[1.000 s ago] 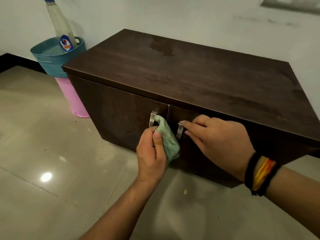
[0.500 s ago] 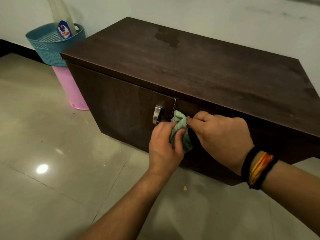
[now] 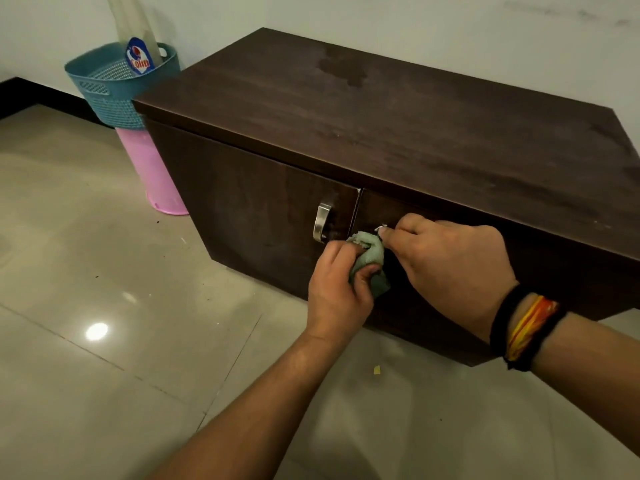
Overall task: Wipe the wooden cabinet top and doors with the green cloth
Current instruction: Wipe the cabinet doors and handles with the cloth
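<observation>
The green cloth (image 3: 369,261) sits bunched in the left hand (image 3: 341,294), thumb and fingers closed round it, pressed low against the front of the cabinet (image 3: 381,126) at the seam where the two doors meet. A second ago the cloth was up against the handle (image 3: 322,221) of the left door (image 3: 256,216); it has since slid across to the right door (image 3: 415,306), leaving that steel handle bare and in plain sight. The right hand (image 3: 450,268) is curled at the right door's own handle, which it hides; its fingertips (image 3: 382,232) touch the top of the cloth, and a small white scrap shows just above them. Whether that hand grips the handle or merely steadies the door cannot be told.

The shift suggests the wiping has passed from one handle to the other, with the broad door faces likely still to do. The cabinet top (image 3: 415,140) shows a dark patch near its back edge and pale streaks across the grain, so it may want another pass.

Beside the cabinet's left end, a blue perforated basket (image 3: 104,95) rests on a pink bin (image 3: 152,174). A clear spray bottle (image 3: 136,53) with a blue label stands in the basket; nothing else can be seen inside. Specks of debris dot the tiled floor (image 3: 104,271).
</observation>
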{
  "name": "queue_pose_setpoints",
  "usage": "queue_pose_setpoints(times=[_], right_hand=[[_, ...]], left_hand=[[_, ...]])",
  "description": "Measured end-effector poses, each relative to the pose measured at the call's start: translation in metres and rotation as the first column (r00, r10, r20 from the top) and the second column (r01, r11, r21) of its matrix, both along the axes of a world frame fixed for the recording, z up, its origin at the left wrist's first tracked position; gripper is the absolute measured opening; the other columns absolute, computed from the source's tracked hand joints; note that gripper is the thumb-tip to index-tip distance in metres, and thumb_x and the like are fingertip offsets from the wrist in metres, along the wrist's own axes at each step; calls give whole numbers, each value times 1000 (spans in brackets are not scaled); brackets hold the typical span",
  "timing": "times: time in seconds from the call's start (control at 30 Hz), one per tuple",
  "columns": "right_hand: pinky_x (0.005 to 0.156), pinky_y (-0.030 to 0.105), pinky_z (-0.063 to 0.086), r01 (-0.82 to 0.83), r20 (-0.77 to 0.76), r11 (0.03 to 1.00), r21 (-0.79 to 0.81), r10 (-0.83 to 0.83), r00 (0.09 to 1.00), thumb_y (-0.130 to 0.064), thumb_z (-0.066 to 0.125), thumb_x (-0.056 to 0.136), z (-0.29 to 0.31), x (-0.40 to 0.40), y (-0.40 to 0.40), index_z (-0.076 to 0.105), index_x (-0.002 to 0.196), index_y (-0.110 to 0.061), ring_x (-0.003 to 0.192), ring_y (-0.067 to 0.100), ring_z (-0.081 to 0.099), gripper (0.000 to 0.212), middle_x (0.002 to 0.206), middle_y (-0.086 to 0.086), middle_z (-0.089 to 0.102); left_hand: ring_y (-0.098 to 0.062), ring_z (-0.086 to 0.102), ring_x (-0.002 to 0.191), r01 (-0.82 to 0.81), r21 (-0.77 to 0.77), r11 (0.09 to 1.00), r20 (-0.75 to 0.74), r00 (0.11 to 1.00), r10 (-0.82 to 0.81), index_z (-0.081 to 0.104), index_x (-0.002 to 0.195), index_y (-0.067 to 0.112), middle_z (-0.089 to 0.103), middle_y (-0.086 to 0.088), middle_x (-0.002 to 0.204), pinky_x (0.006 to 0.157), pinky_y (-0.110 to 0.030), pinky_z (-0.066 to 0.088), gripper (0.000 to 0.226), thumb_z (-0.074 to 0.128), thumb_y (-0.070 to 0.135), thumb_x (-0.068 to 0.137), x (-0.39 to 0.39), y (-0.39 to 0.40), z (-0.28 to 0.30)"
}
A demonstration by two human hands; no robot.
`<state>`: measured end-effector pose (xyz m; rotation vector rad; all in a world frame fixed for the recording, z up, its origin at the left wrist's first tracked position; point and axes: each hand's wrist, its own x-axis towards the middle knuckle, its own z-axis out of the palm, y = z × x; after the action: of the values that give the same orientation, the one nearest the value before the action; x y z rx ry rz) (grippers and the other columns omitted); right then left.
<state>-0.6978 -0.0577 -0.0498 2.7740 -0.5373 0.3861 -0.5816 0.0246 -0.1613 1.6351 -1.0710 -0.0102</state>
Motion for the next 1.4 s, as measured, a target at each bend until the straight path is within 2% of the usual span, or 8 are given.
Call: queue_pose_setpoints(times=[0.1,0.37,0.5,0.67,0.8,0.97,1.2,1.4], right_hand=[[38,25,35,5,19,1000,27,-5,1000,-17,71,90,4,3,1,72,112,-21,58,27,64,22,101,0,70],[37,28,39,-15,-5,1000,6,15,1000,-22,62,96,4,1,1,72,105,-19,55,27,62,14,98,0,69],[36,25,37,7,-10,1000,29,-6,1000,-17,70,91,5,3,-1,72,108,-22,51,26,60,18,99,-2,69],[37,23,32,-7,-5,1000,13,7,1000,-20,70,91,5,4,-1,72,100,-20,47,26,57,9,94,-2,68],[40,20,24,-7,-5,1000,9,7,1000,-21,71,90,5,3,-1,72,97,-19,45,27,55,7,91,-1,67],[39,20,26,13,-32,1000,29,-12,999,-19,74,88,5,3,1,74,106,-21,50,26,61,19,98,-2,69],[41,20,26,-12,-23,1000,5,12,1000,-17,74,87,6,3,0,74,106,-15,48,28,59,19,95,2,70],[42,18,21,2,-27,1000,7,-2,1000,-14,75,87,6,4,0,74,107,-17,46,27,57,20,97,0,71]], left_hand=[[-7,49,83,27,7,1000,63,998,-28,59,90,6,52,3,92,72,-14,42,13,61,18,92,10,1,-4],[-1,44,80,15,-19,1000,12,1000,-14,58,97,7,49,6,94,70,-6,38,15,61,21,94,0,-5,6],[-7,45,84,31,53,998,94,995,-36,55,95,8,42,10,96,70,-24,49,11,53,17,89,9,-2,-9],[2,42,81,16,2,1000,43,999,-16,60,97,5,48,7,95,70,-5,38,23,60,28,95,5,-3,5],[1,41,80,4,-13,1000,40,999,-4,59,97,5,47,6,94,68,-3,37,26,59,31,95,1,-6,9],[1,47,86,17,-1,1000,17,1000,-17,59,97,7,51,5,97,75,-17,51,13,66,6,86,3,-1,-6],[6,45,82,1,-6,1000,4,1000,-1,60,96,5,51,6,96,73,-2,38,20,66,23,90,-1,-1,1],[4,40,83,-64,77,995,-21,998,66,57,94,3,47,3,97,73,2,38,21,65,-9,79,-2,-4,-16]])
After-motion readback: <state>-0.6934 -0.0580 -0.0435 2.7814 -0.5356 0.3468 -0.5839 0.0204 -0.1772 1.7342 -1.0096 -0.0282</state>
